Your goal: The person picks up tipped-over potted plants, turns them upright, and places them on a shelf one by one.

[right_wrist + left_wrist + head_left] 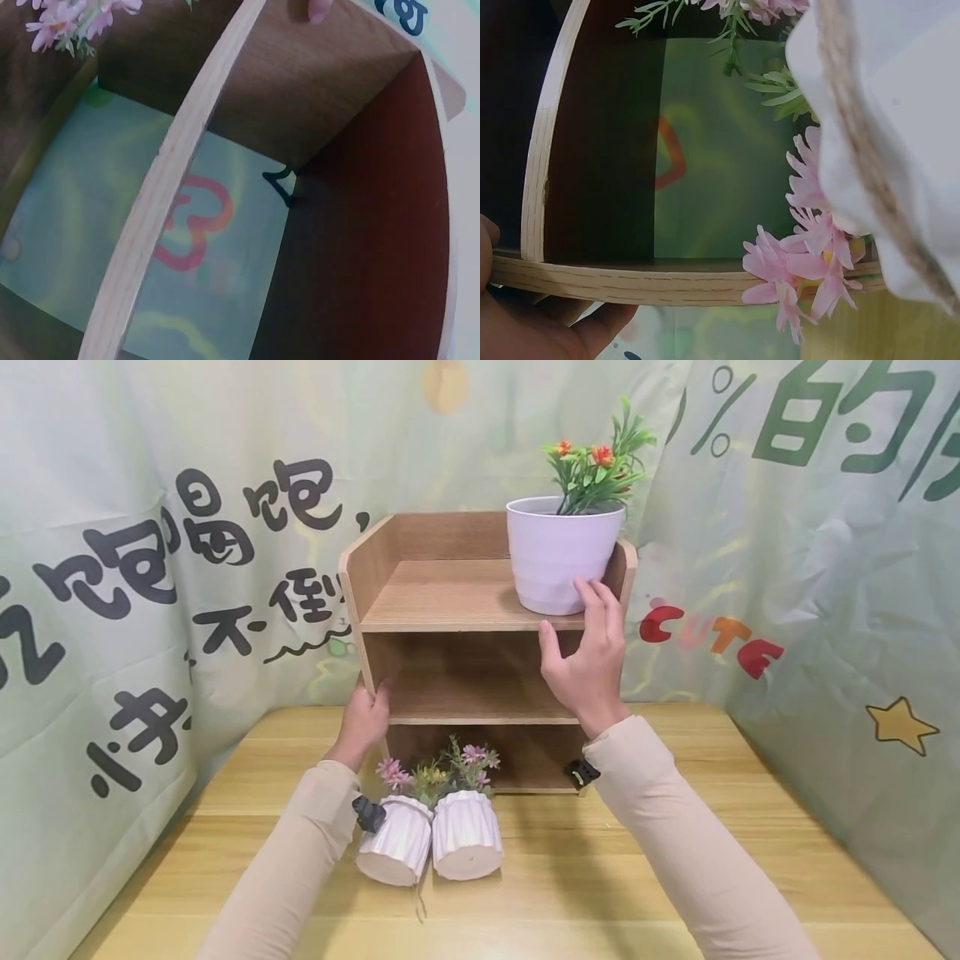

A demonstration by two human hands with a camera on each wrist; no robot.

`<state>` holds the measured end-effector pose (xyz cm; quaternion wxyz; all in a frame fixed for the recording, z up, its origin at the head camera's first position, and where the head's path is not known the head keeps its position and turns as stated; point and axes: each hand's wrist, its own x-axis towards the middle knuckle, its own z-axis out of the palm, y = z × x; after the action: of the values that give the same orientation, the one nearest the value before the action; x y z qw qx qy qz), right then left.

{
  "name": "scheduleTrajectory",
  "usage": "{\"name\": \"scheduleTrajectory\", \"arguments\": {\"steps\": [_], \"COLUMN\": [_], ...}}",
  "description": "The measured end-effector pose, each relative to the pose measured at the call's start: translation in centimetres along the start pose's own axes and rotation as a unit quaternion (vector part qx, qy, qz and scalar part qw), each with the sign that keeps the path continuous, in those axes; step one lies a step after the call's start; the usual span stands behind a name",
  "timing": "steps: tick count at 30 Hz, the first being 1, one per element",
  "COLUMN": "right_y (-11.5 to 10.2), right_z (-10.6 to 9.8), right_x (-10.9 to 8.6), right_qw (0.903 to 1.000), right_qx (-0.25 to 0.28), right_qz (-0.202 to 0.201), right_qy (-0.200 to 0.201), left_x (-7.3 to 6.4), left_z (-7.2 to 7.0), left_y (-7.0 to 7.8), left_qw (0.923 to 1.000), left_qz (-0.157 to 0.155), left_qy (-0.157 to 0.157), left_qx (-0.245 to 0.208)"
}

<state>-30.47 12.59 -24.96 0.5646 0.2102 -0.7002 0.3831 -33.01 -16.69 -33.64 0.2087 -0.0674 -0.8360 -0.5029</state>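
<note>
A wooden shelf unit (pixel 480 721) stands on the table, with open tiers. My left hand (pixel 362 724) grips its left side panel; in the left wrist view that hand (pixel 529 326) has the thumb on one side of the board and the fingers on the other. On the top tier, at the right end, sits a white pot (pixel 558 560) with an artificial plant (pixel 600 472) of green leaves and orange-red flowers. My right hand (pixel 588 664) touches the pot's lower right side with extended fingers, its thumb apart near the shelf's front edge.
Two white ribbed pots, a left one (pixel 393 852) and a right one (pixel 467 839), lie tipped in front of the unit, their pink flowers (pixel 474 753) towards it. Printed curtains (pixel 247 610) enclose the wooden table (pixel 660 877) behind and on both sides.
</note>
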Motion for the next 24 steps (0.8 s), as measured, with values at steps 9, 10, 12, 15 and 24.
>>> {"name": "scheduleTrajectory", "arguments": {"steps": [9,10,12,15,24], "right_y": [-0.9,-0.9,-1.0,-1.0,-1.6], "right_z": [-0.4,-0.4,-0.3,0.0,-0.7], "right_x": [-1.9,-2.2,-2.8,-3.6,-6.8], "right_qw": [0.9993,0.9992,0.9991,0.9987,0.9913], "right_qx": [0.007,0.009,0.015,0.027,0.1], "right_qz": [-0.026,-0.026,-0.026,-0.031,0.05], "right_qy": [-0.026,-0.028,-0.03,-0.028,-0.07], "left_x": [-0.1,-0.1,-0.2,-0.1,0.0], "left_z": [-0.2,-0.2,-0.1,-0.1,-0.1], "left_y": [-0.2,-0.2,-0.2,-0.2,-0.1], "left_qw": [1.0,1.0,1.0,0.9999,0.9999], "left_qz": [0.004,0.004,0.006,0.011,0.01], "left_qy": [-0.002,-0.002,0.0,0.003,0.002], "left_qx": [-0.004,-0.003,-0.002,-0.003,-0.012]}}
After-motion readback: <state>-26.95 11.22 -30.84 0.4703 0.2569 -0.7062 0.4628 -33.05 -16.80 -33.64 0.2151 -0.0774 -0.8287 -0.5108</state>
